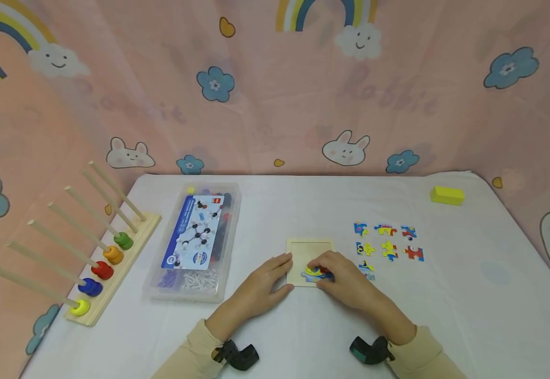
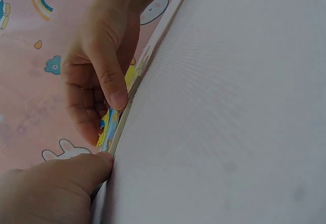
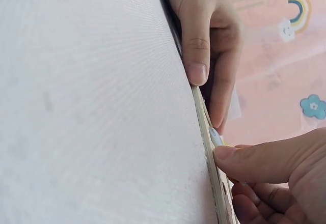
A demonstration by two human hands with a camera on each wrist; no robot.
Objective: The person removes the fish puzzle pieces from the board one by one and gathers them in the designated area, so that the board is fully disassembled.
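A shallow wooden puzzle tray (image 1: 295, 263) lies on the white table with bright jigsaw pieces in its lower part. My left hand (image 1: 261, 284) rests along its left edge, fingers extended and thumb at the near corner. Over the tray's lower right, my right hand (image 1: 348, 280) pinches a puzzle piece (image 3: 216, 136) between thumb and fingers. That piece is tilted in the right wrist view, and the fingers partly hide it. Blue and yellow pieces (image 1: 309, 276) show beside the right fingertips. Several loose puzzle pieces (image 1: 390, 250) lie in rows to the right of the tray.
Left of the tray lies a clear plastic case (image 1: 229, 237) of molecular model parts. A wooden peg stand (image 1: 128, 258) with coloured rings stands at the table's left edge. At the back right sits a yellow block (image 1: 448, 196). A patterned pink cloth (image 1: 265, 121) hangs behind.
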